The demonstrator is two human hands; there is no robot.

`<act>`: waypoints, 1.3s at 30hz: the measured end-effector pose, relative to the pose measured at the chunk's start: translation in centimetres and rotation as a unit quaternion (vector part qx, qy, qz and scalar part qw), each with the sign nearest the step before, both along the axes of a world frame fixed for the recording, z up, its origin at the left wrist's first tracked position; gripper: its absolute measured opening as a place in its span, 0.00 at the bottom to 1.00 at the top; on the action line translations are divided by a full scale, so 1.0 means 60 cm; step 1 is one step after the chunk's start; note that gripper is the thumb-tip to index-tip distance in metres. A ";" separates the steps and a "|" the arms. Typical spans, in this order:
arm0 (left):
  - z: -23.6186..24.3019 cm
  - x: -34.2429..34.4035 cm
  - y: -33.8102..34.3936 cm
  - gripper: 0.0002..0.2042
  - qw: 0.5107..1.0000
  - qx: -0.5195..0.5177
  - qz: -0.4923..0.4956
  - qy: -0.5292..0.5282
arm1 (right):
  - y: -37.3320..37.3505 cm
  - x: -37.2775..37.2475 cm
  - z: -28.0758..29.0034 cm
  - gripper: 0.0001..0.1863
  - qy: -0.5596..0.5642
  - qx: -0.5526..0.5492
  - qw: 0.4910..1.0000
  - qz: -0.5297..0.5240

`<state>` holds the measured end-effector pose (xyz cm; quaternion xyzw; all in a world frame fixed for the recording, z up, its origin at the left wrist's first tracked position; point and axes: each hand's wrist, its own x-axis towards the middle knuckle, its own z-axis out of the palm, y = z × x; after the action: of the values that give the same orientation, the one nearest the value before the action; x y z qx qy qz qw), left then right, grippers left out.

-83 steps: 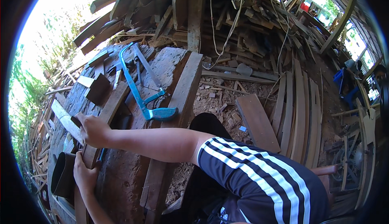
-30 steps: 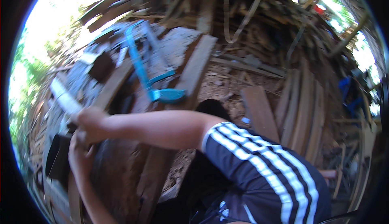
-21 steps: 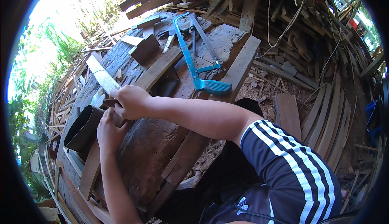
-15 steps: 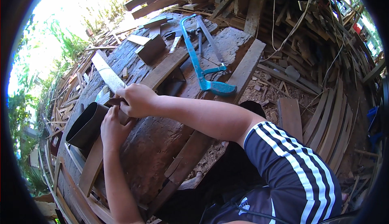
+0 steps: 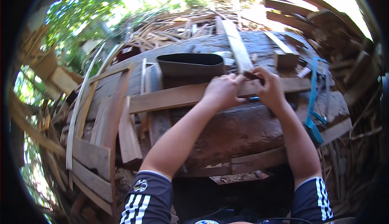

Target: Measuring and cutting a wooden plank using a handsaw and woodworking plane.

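Note:
Both of my hands meet over a long brown wooden board (image 5: 174,97) that lies across a big weathered wood slab. A small dark brown flat piece (image 5: 252,75), perhaps wood, sits between my fingertips. My right hand (image 5: 268,87) pinches it from the right. My left hand (image 5: 224,89) is closed at its left end, fingers bent and thumb low against the board; its exact grip is partly hidden. Behind my hands a pale flat strip (image 5: 236,45) stretches away. Left of them stands a dark oval open-topped sleeve or container (image 5: 190,70).
A blue-framed hacksaw (image 5: 312,110) lies to the right of my right forearm. Beyond my right hand is a wooden block (image 5: 286,60). Several boards and a wooden frame (image 5: 115,114) are at the left. Scrap wood is heaped at the back and right.
The view has swung to the left, so the hands now appear nearer the middle and the hacksaw at the right. Both hands stay together around the small dark piece.

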<state>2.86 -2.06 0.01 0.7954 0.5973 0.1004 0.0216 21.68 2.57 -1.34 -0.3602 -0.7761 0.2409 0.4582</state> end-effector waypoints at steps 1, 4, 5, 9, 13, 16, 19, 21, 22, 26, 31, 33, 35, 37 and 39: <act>-0.002 -0.001 0.001 0.38 1.000 -0.003 0.006 0.011 | 0.000 0.004 0.007 0.11 -0.012 0.006 1.000 -0.006; -0.002 -0.006 -0.003 0.39 1.000 0.022 -0.008 -0.012 | 0.014 0.026 0.025 0.08 -0.116 0.118 0.985 -0.051; -0.005 -0.007 -0.005 0.39 1.000 0.023 0.003 -0.010 | 0.020 0.031 0.029 0.07 -0.153 0.154 0.974 -0.069; -0.007 -0.009 -0.001 0.40 1.000 0.014 0.000 -0.010 | 0.040 0.049 0.018 0.10 -0.155 0.180 0.968 -0.076; -0.004 -0.015 -0.003 0.41 1.000 0.006 0.001 -0.016 | 0.031 0.042 0.020 0.11 -0.151 0.090 0.984 0.008; -0.003 -0.016 -0.008 0.41 1.000 0.004 0.003 -0.019 | 0.036 0.036 0.014 0.11 -0.143 0.089 0.985 0.046; 0.010 -0.003 -0.009 0.40 0.999 -0.005 -0.009 -0.030 | 0.038 0.052 0.016 0.11 -0.140 0.077 0.987 -0.029; 0.020 0.006 0.001 0.38 0.999 -0.031 -0.004 -0.014 | 0.053 0.066 0.029 0.12 -0.128 0.094 0.987 -0.015; 0.010 0.001 0.004 0.38 1.000 -0.019 -0.007 -0.023 | 0.056 0.067 0.031 0.12 -0.115 0.100 0.988 -0.004; -0.011 -0.024 -0.007 0.36 1.000 -0.001 0.017 -0.024 | 0.045 0.041 0.040 0.15 -0.147 0.046 0.988 0.000; -0.008 -0.003 -0.009 0.37 0.999 -0.011 0.022 0.023 | 0.039 0.064 0.032 0.09 -0.126 0.042 0.990 -0.040; 0.000 0.004 -0.002 0.38 1.000 -0.013 0.022 0.005 | 0.038 0.065 0.030 0.12 -0.138 0.018 0.989 -0.048; 0.007 0.011 -0.004 0.38 1.000 -0.016 0.016 0.003 | 0.037 0.056 0.016 0.19 -0.135 0.047 0.989 -0.027; 0.002 0.009 -0.005 0.38 0.999 0.010 0.029 0.022 | 0.019 0.039 0.020 0.21 -0.142 0.005 0.989 -0.032; 0.006 0.006 -0.003 0.38 0.999 0.003 0.038 0.002 | 0.010 0.024 0.014 0.19 -0.139 0.009 0.990 -0.028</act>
<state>3.19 -2.22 0.36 0.7725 0.6267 0.1017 0.0140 23.10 3.15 -0.48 -0.4075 -0.8239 0.1688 0.3560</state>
